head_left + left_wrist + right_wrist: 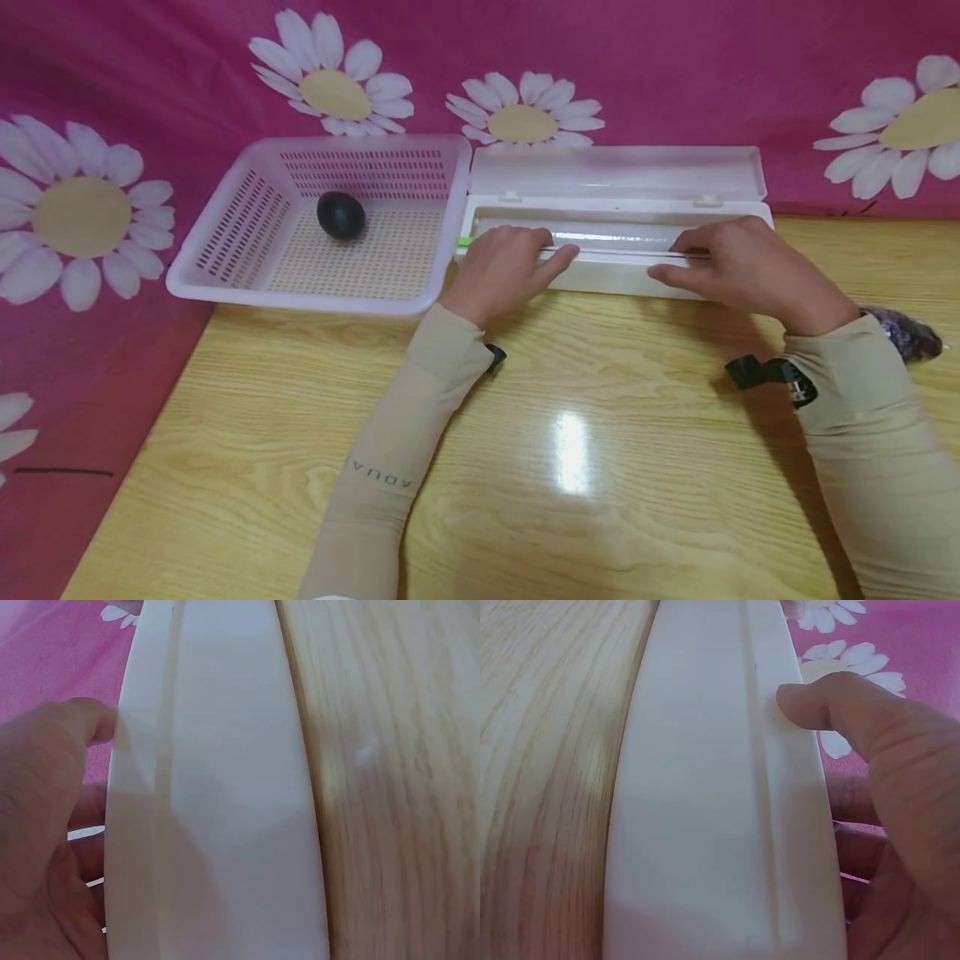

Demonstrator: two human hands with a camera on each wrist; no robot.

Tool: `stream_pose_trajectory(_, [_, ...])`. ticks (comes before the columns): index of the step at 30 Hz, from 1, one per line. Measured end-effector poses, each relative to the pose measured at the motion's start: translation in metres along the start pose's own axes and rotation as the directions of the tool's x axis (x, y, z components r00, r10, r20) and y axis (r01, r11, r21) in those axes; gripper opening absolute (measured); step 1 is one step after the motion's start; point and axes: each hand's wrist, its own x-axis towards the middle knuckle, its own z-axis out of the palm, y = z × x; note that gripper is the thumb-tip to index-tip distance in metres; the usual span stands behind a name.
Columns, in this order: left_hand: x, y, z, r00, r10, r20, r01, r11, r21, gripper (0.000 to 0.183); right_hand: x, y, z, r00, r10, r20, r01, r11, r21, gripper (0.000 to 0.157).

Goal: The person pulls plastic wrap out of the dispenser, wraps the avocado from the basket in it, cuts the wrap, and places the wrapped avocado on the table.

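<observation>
Gripping at left: left hand (504,271) pinches the front edge of the long white box (607,278), thumb at the rim, fingers behind it.
Right hand (757,271): pinching that edge towards the right end, thumb on the front.
White box: on the table (525,517), right beside a pale basket (337,307), lid (615,173) raised at the back.
Inside it: a shiny roll (615,235), lying lengthwise.
Basket: holds a black egg-shaped object (341,216).
Right sleeve (862,467): partly hides a dark bundle (911,335).
</observation>
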Motion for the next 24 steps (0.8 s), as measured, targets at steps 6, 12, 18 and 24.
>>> stream_pose_trajectory(6, [0.0028, 0.0026, -0.0012, 1.0, -0.028, -0.004, 0.028, 0.999, -0.024, 0.049, 0.0008, 0.0014, -0.0016, 1.0, 0.012, -0.015, -0.012, 1.0, 0.01, 0.026])
stream_pose_trajectory(12, [0.0039, 0.0053, -0.003, 0.994, -0.106, -0.002, 0.105, 0.99, -0.09, 0.048, 0.0006, 0.0021, -0.0024, 0.999, 0.032, -0.014, -0.031, 0.999, 0.035, 0.028])
stream_pose_trajectory(18, [0.0052, 0.0071, -0.0024, 0.989, -0.139, -0.051, 0.133, 0.986, -0.104, 0.041, -0.0008, 0.0034, -0.0047, 0.999, 0.034, -0.018, -0.032, 0.995, 0.091, 0.024])
stream_pose_trajectory(24, [0.0068, 0.0071, -0.0007, 0.988, -0.147, -0.056, 0.143, 0.988, -0.063, 0.038, -0.0011, 0.0043, -0.0034, 0.999, 0.026, -0.039, -0.022, 0.995, 0.098, 0.019])
